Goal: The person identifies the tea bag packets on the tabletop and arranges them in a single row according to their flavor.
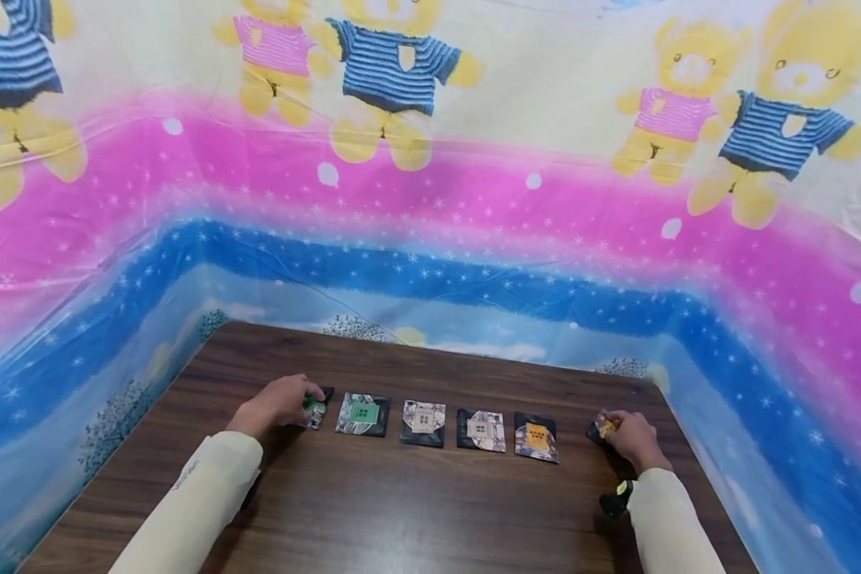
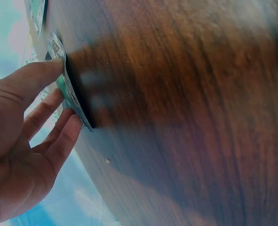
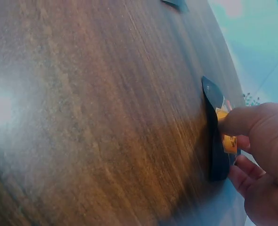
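At the left end of a row of flat sachets, my left hand (image 1: 281, 401) holds a green-labelled sachet (image 1: 316, 411) between thumb and fingers. In the left wrist view this sachet (image 2: 70, 92) lies close to the tabletop, partly covered by the hand. Over at the right end, my right hand (image 1: 633, 438) pinches a black sachet with an orange label (image 1: 603, 423). Seen from the right wrist, that sachet (image 3: 216, 157) bows up from the table, and the fingers hide part of its label.
Between the hands lie a green-labelled sachet (image 1: 363, 413), two pale-labelled sachets (image 1: 423, 421) and an orange-labelled one (image 1: 536, 435). They rest on a dark wooden table (image 1: 402, 502). A patterned cloth (image 1: 430, 207) with bears hangs behind the table and along both sides.
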A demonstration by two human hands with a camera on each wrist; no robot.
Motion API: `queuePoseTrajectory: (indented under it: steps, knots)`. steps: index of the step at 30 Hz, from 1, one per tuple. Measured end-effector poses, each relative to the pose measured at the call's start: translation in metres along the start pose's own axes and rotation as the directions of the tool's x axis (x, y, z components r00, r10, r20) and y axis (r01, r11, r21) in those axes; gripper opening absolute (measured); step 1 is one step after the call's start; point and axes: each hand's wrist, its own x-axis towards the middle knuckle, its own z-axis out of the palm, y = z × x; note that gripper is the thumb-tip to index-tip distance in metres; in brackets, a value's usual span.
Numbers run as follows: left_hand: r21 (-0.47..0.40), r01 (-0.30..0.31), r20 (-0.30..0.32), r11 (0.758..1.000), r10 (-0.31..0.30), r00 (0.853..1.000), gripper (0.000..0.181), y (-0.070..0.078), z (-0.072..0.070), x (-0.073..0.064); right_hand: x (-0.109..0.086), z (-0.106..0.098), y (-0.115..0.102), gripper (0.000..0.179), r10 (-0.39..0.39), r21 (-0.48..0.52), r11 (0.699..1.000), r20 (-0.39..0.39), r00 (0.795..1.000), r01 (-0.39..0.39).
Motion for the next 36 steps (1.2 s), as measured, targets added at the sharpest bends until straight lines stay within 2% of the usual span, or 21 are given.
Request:
queuePoseTrajectory:
  steps: [3, 8, 10, 16, 24, 31, 36]
  knots:
    - [-0.022, 0.011, 0.009, 1.0, -0.011, 1.0, 0.039, -0.001, 0.001, -0.001, -0.002, 0.002, 0.001, 0.047, 0.006, 0.052, 0.999, 0.034, 0.999, -0.007]
    - [-0.05, 0.012, 0.018, 0.999, -0.011, 1.0, 0.039, -0.005, 0.003, -0.002, -0.006, 0.007, -0.001, 0.044, -0.048, 0.065, 0.997, 0.064, 0.997, 0.043]
    - [-0.056, 0.011, 0.014, 0.998, -0.01, 1.0, 0.039, -0.007, 0.003, -0.002, -0.008, 0.009, -0.004, 0.044, -0.071, 0.082, 0.995, 0.073, 0.995, 0.065]
    - [-0.065, -0.003, 0.011, 0.998, 0.003, 1.0, 0.039, -0.011, -0.002, -0.004, -0.013, 0.016, -0.019, 0.044, -0.08, 0.161, 0.985, 0.104, 0.991, 0.062]
    - [-0.064, 0.005, 0.022, 0.998, -0.004, 1.0, 0.04, -0.01, -0.006, -0.003, -0.019, 0.021, -0.036, 0.043, -0.137, 0.134, 0.983, 0.109, 0.985, 0.122]
    - [-0.06, 0.015, 0.024, 0.998, -0.013, 1.0, 0.04, -0.01, -0.002, -0.001, -0.021, 0.026, -0.039, 0.042, -0.11, 0.143, 0.986, 0.14, 0.984, 0.09]
    - [-0.054, 0.023, 0.038, 0.998, -0.021, 0.999, 0.041, -0.009, -0.002, 0.001, -0.02, 0.028, -0.04, 0.043, -0.122, 0.135, 0.985, 0.145, 0.982, 0.103]
